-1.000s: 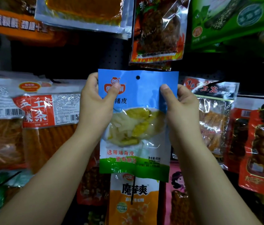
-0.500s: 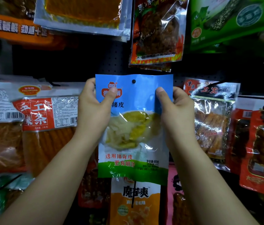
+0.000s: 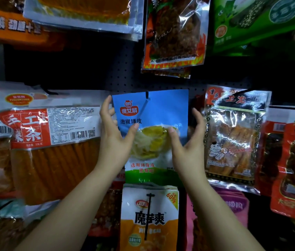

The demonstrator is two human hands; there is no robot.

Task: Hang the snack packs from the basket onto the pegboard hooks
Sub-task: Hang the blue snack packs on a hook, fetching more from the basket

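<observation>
The blue snack pack (image 3: 163,113) hangs on the black pegboard (image 3: 92,73), its punched hole threaded over a dark hook (image 3: 146,95) near the top edge. It sits in the middle of the wall, between the long orange strip pack (image 3: 52,151) on one side and a clear pack of brown sticks (image 3: 233,138) on the other, with a white and orange pack (image 3: 149,216) directly below it.

The person's left hand (image 3: 115,136) is spread loose at the pack's left edge, fingers uncurled, only the thumb tip resting on the front. The right hand (image 3: 188,144) is likewise slack and spread at the right edge, its thumb tip touching the clear window over the yellow contents. Neither hand is gripping the pack. Above, a red flame-printed pack (image 3: 173,33) and a green one (image 3: 260,24) hang on a higher row.
</observation>
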